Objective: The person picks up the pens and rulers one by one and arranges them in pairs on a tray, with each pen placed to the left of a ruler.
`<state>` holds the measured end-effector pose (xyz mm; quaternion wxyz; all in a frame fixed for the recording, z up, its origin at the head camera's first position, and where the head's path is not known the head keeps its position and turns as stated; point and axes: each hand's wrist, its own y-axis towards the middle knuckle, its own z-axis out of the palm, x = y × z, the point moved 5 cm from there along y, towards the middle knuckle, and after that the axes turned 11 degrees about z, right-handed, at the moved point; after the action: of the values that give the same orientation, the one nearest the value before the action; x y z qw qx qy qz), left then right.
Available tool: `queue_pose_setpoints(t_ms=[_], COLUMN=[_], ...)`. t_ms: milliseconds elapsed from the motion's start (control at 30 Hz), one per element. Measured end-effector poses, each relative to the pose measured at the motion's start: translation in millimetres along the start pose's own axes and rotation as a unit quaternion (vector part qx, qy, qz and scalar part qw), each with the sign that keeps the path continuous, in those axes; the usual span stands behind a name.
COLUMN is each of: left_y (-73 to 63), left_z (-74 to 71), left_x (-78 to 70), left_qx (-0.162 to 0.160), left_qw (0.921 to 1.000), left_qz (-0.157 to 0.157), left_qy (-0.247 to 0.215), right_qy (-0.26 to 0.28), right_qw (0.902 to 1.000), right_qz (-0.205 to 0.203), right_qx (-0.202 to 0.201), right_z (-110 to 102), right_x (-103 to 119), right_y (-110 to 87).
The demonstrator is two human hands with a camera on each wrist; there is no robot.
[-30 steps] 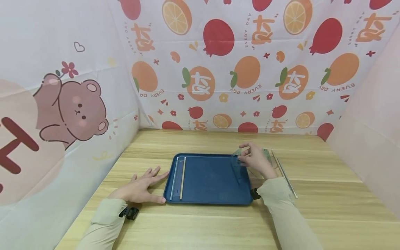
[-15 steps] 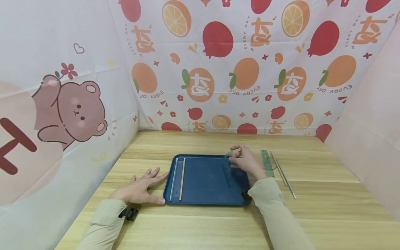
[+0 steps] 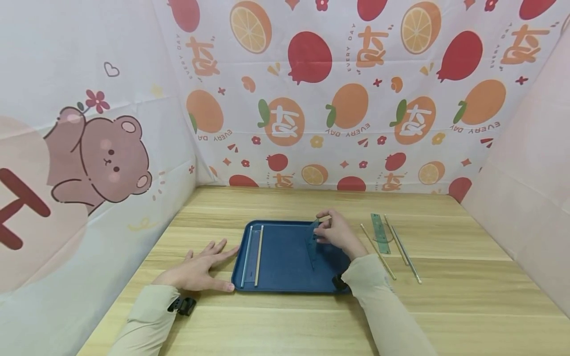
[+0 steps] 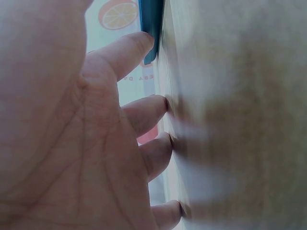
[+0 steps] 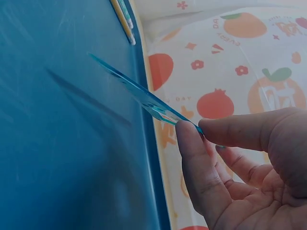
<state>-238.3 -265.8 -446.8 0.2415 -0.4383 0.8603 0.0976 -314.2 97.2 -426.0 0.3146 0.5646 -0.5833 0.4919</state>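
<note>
My right hand pinches a translucent blue-green set square between thumb and fingers. In the right wrist view the set square is tilted, its far tip out above the blue tray and its shadow on the tray's floor. My left hand rests spread on the table at the left side of the tray, index finger and thumb against the rim. Inside the tray, at its left end, a clear ruler lies between a light blue pencil and a gold pencil.
Right of the tray on the wooden table lie a green ruler, a gold pencil beside it, another gold pencil and a silver-grey pencil. A clear curved piece overlaps the green ruler. Printed cloth hangs behind.
My right hand has carried the set square leftward, from the tray's right edge to further over the tray. The left hand stays put. The gold pencil and green ruler behind the right arm now show.
</note>
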Motion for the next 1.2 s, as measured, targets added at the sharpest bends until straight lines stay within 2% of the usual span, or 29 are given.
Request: queue_pose_setpoints(t_ms=[567,1200], left_y=[-4.7,-4.5], left_z=[-0.9,-0.8], left_x=[-8.8,-7.8], left_qx=[-0.002,-0.003], left_qw=[1.0000,1.0000], left_qz=[-0.001,0.000], left_qy=[0.002,0.004], right_qy=[0.017,0.019], right_qw=[0.9994,0.9984], right_qz=[0.019,0.025], right_qx=[0.023,0.047], right_z=[28,55], right_x=[9,11], right_y=[-5.8,-1.8])
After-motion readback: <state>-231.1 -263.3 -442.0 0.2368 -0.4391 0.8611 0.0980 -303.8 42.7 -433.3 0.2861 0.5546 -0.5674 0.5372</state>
